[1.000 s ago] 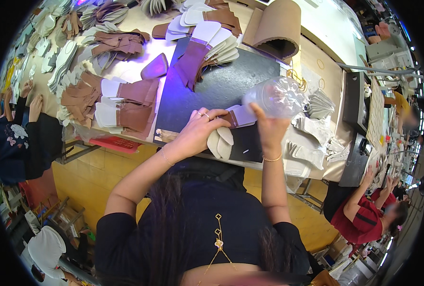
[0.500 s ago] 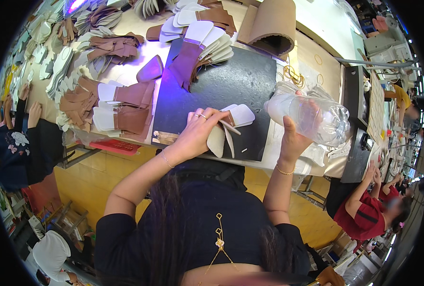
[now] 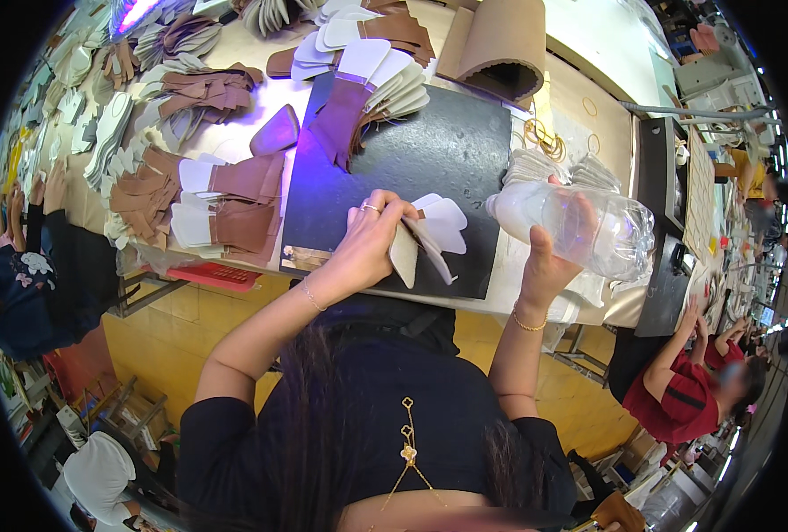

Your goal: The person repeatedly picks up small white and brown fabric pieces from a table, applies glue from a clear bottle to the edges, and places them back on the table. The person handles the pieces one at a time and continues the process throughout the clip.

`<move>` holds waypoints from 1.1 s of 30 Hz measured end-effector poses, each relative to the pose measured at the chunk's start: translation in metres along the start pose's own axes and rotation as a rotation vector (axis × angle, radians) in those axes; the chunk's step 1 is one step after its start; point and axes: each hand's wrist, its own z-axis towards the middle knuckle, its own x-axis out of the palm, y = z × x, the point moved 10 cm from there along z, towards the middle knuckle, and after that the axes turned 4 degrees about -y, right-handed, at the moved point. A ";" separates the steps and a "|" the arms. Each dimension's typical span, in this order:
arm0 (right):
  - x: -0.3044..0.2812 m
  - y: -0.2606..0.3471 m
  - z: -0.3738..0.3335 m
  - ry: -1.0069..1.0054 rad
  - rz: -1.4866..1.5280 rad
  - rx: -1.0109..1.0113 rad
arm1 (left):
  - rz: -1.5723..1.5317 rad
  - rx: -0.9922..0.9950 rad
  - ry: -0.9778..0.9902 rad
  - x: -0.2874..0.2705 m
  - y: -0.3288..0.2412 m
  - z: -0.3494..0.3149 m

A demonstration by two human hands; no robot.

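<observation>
My left hand (image 3: 369, 241) is closed on a small bundle of shoe-upper pieces (image 3: 443, 222), white and beige flaps that fan out past the fingers. The bundle is just above the near part of a black board (image 3: 394, 186); its gripped end is hidden by the hand. My right hand (image 3: 549, 266) is wrapped round a clear plastic bottle (image 3: 620, 235), held on its side with the narrow end toward the bundle. Some cloudy white matter shows inside the bottle. A fanned stack of brown-and-white pieces (image 3: 385, 84) lies on the board's far part.
Brown-and-white stacks (image 3: 252, 204) cover the table's left side. Behind the board stands a rolled brown sheet (image 3: 500, 53). Rubber bands (image 3: 544, 142) and grey-white stacks (image 3: 536, 167) lie to the right. Co-workers sit at both sides, one in a red shirt (image 3: 682, 399).
The flaps in my left hand have spread and shifted to a different fan. My right hand and the bottle have moved only slightly.
</observation>
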 end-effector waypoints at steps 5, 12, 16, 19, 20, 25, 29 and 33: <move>0.010 -0.019 -0.018 0.030 0.126 0.124 | -0.032 0.037 0.049 0.001 -0.003 -0.004; 0.070 -0.020 -0.063 0.411 -0.127 -0.050 | 0.015 0.119 0.080 0.001 -0.002 -0.008; 0.010 -0.021 -0.028 -0.010 -0.489 0.014 | -0.002 0.132 0.054 -0.002 -0.007 -0.010; 0.022 -0.020 -0.028 -0.027 -0.222 0.048 | 0.021 0.127 0.062 -0.001 -0.009 -0.009; 0.038 -0.013 -0.030 0.060 -0.230 -0.027 | 0.033 0.125 0.073 0.000 -0.010 -0.010; 0.058 -0.009 -0.026 0.158 -0.475 -0.119 | 0.050 0.116 0.100 0.002 -0.007 -0.011; 0.039 -0.025 -0.018 0.065 -0.393 0.073 | 0.046 0.142 0.076 0.002 -0.008 -0.011; 0.075 0.001 -0.029 0.233 -0.493 -0.273 | 0.067 0.122 0.077 0.002 -0.008 -0.010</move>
